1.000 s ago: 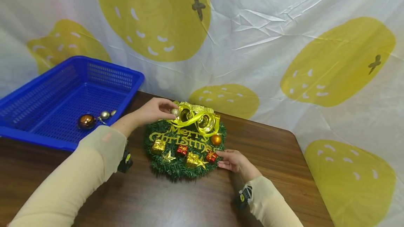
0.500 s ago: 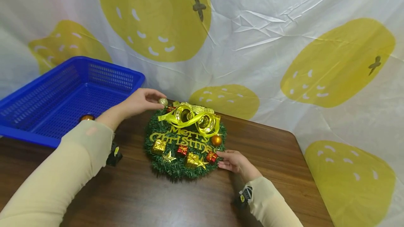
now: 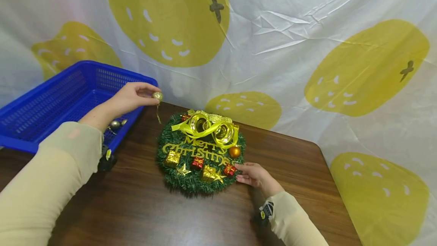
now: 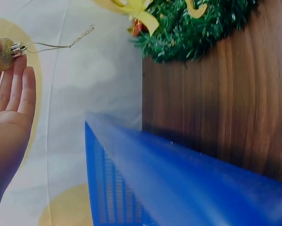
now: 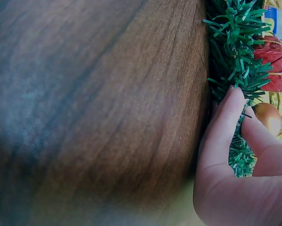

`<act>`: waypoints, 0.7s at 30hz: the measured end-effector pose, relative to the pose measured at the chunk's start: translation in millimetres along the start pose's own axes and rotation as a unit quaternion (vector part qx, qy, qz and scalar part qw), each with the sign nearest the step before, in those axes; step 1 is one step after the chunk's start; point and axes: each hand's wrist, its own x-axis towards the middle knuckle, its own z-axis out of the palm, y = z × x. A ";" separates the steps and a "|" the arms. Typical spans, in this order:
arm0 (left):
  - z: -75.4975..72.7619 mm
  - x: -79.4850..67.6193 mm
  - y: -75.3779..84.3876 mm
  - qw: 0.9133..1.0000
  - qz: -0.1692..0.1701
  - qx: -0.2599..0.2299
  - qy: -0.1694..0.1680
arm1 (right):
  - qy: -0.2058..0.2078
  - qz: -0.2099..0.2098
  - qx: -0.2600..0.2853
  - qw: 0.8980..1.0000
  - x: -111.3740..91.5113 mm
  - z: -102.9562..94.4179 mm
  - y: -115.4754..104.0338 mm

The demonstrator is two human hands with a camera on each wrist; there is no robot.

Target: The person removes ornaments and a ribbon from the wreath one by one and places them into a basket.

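From my head, I see my left hand (image 3: pixel 128 98) pinching the gold ball (image 3: pixel 157 96) at its fingertips, above the table, between the blue basket (image 3: pixel 117 71) and the wreath (image 3: pixel 187 186). The ball is round, so its string (image 3: pixel 158 114) gives its long axis: it hangs below my fingertips, nearly upright, leaning slightly right. My right hand (image 3: pixel 254 175) grips the wreath's edge beside a red box (image 3: pixel 229 169), with an orange ball (image 3: pixel 235 152) just beyond those fingers. Left of them the wreath lies flat, round and bushy green, its gold lettering (image 3: pixel 205 155) facing up, and shiny gold bells (image 3: pixel 223 133) at the far side

From my left wrist, my thumb and fingers close on the ball, which looks glittery, with a shiny silver cap (image 4: pixel 17 50). Cap and string point across my fingers, away from the thumb; the basket, blurred, is below them

From my right wrist, thumb and finger stand either side of the green edge, tinsel between them, the orange ball just past my thumb tip
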 end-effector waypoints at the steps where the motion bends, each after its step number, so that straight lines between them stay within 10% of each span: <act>1: -2.4 -0.8 -0.7 1.000 -0.001 0.001 0.003 | 0.000 0.001 0.000 1.000 0.0 -0.1 -0.1; 21: -35.6 -13.8 -15.3 0.999 -0.030 0.022 0.017 | -0.001 -0.001 0.003 1.000 1.0 -1.0 0.8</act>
